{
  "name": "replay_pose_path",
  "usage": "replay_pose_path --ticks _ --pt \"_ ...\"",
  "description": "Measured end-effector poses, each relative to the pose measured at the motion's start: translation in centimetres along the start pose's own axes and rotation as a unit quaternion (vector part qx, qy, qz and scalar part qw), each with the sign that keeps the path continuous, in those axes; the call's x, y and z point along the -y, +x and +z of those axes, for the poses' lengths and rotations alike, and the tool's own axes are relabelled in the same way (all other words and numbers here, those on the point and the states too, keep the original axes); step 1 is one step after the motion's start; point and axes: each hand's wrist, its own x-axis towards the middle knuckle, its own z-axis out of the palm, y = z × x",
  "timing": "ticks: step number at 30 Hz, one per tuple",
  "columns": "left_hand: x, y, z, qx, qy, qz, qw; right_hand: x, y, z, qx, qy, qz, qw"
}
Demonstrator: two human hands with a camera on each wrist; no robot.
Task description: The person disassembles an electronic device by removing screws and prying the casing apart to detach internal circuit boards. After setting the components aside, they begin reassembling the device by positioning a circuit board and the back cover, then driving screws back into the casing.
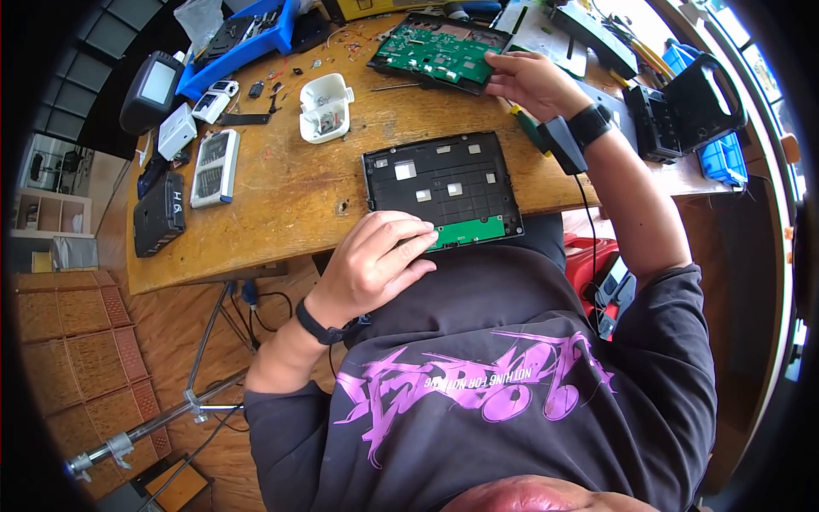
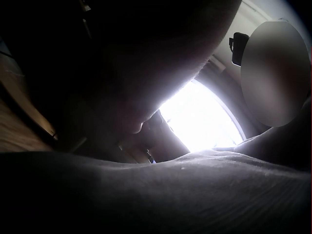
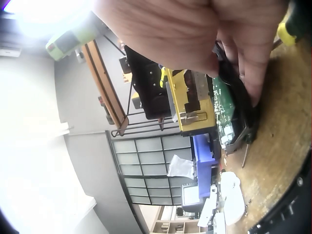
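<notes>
A black plastic back cover (image 1: 469, 171) with several cut-outs lies at the near table edge, a green circuit strip (image 1: 472, 230) along its near side. My left hand (image 1: 375, 256) holds its near left corner, fingertips over the strip's end and thumb lower down. Farther off, my right hand (image 1: 537, 85) grips the right edge of a black housing with a large green circuit board (image 1: 439, 51) facing up. The right wrist view shows that hand (image 3: 195, 29) with its fingers against the housing's black side (image 3: 246, 112). Dark cloth and glare fill most of the left wrist view.
A screwdriver (image 1: 531, 132) with a green and yellow handle lies under the right wrist. A white divided box (image 1: 326, 109) holds small parts. Left are a bit set (image 1: 215, 168), a black device (image 1: 159, 215) and a blue bin (image 1: 235, 47). A cable hangs over the table's right side.
</notes>
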Motion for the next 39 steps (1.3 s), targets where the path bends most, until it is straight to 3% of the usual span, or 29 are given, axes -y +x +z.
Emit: replay_pose_path --ticks 7,11,13,14,16,22,27,29,32,33,35,36,38,39 --pt "0.1 0.0 -1.6 0.005 0.012 0.005 1.0 1.0 -3.4 -0.6 0.018 -0.053 -0.13 0.99" --pt "0.3 0.4 -2.7 -0.072 0.076 -0.052 0.993 1.8 -7.5 0.8 -0.003 -0.097 -0.218 0.971" --pt "0.9 0.9 -3.4 -0.131 0.085 -0.097 0.983 1.8 -8.3 0.5 0.034 -0.118 -0.233 0.965" --pt "1.2 1.2 -3.5 -0.158 0.019 -0.139 0.977 1.9 -8.8 0.5 0.073 -0.138 -0.243 0.957" --pt "1.6 2.3 -3.7 -0.207 -0.043 -0.183 0.96 1.6 -10.0 1.0 0.074 -0.168 -0.262 0.948" --pt "2.7 3.7 -3.4 -0.235 -0.049 -0.18 0.954 1.2 -13.1 2.6 0.101 -0.164 -0.247 0.949" --pt "3.4 3.2 -3.0 -0.242 -0.087 -0.233 0.938 0.3 -13.8 2.6 0.114 -0.166 -0.281 0.938" --pt "3.8 3.1 -3.2 -0.24 -0.074 -0.222 0.942 0.0 -14.5 2.6 0.089 -0.203 -0.331 0.917" --pt "3.8 2.0 -3.0 -0.236 -0.05 -0.21 0.948 -0.9 -15.3 1.8 -0.001 -0.374 -0.373 0.849" --pt "3.4 2.3 -3.0 -0.238 -0.011 -0.178 0.955 -1.1 -15.2 1.6 0.001 -0.375 -0.37 0.85" --pt "3.0 2.5 -3.2 -0.218 0.032 -0.134 0.966 -1.3 -14.9 1.0 0.057 -0.392 -0.487 0.779" --pt "3.3 2.3 -3.3 -0.218 0.03 -0.136 0.966 -1.4 -14.8 0.7 0.057 -0.392 -0.485 0.78" --pt "4.3 2.1 -3.5 -0.183 0.078 -0.019 0.98 -1.4 -14.6 0.1 0.11 -0.448 -0.54 0.704" --pt "4.5 1.7 -3.3 -0.183 0.098 -0.005 0.978 -1.3 -14.7 0.2 0.12 -0.47 -0.555 0.676"
